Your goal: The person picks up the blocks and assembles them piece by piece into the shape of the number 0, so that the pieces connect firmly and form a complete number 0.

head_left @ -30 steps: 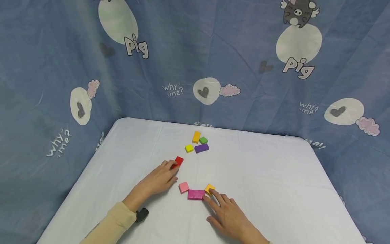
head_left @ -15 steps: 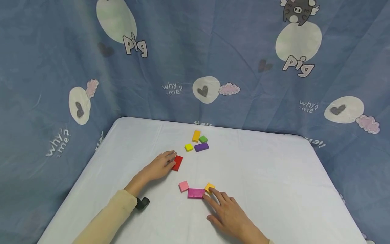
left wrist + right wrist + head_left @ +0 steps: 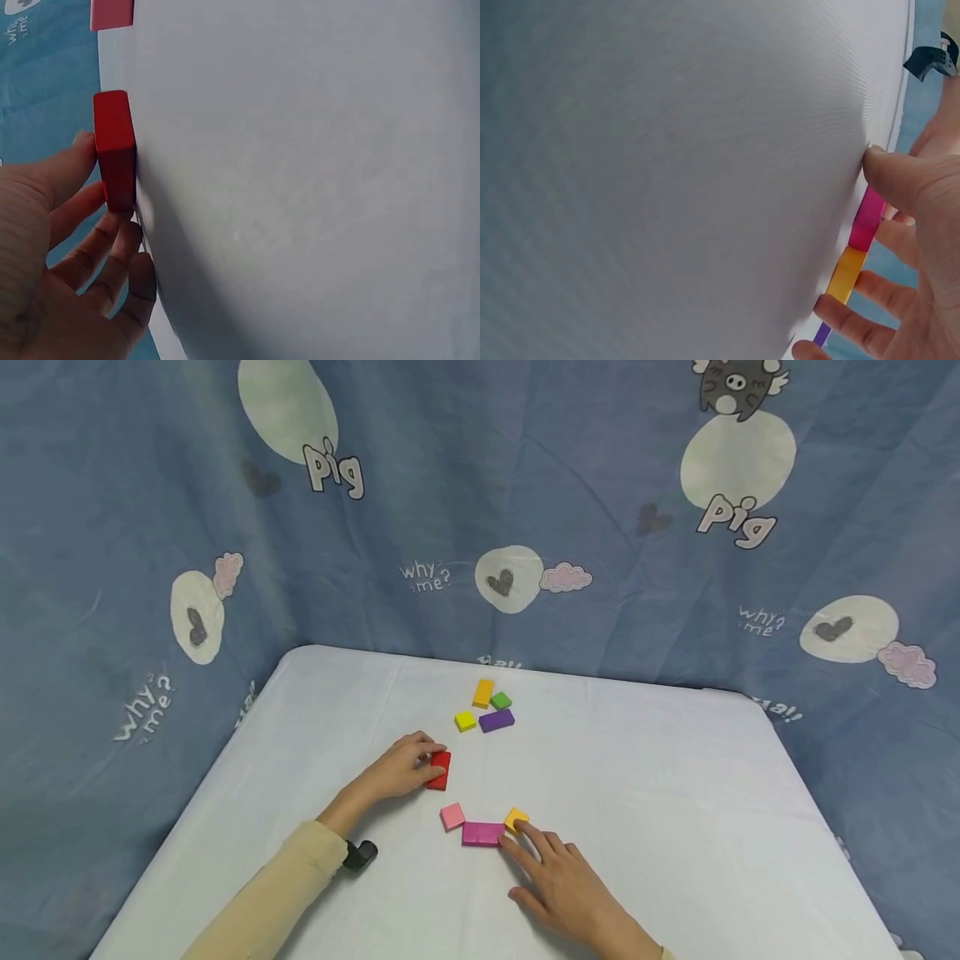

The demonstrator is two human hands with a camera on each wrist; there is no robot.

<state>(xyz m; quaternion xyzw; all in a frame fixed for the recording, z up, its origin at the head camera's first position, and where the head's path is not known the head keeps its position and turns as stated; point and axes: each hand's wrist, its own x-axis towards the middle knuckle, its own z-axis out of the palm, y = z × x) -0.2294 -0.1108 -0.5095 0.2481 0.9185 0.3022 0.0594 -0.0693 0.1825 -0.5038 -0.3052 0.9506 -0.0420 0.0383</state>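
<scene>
In the head view my left hand (image 3: 405,766) pinches a flat red block (image 3: 441,771) at its left side. The left wrist view shows the thumb on one face of the red block (image 3: 114,142) and the index finger on another side. My right hand (image 3: 558,885) lies with spread, slightly bent fingers beside a magenta block (image 3: 483,835) and a small yellow-orange block (image 3: 516,819). Its index fingertip touches the magenta block's right end, and another fingertip reaches the yellow-orange one. A pink block (image 3: 452,817) sits at the magenta block's upper left corner.
Farther back on the white table (image 3: 675,793) lie an orange block (image 3: 483,693), a green block (image 3: 501,701), a yellow block (image 3: 465,721) and a purple block (image 3: 497,720). A blue patterned cloth (image 3: 600,510) hangs behind. A black wrist camera (image 3: 362,855) sits at my left wrist.
My left hand first slid off the red block's top to its left side, then took hold of it. The red block has shifted slightly nearer and turned a little. My right hand stays put.
</scene>
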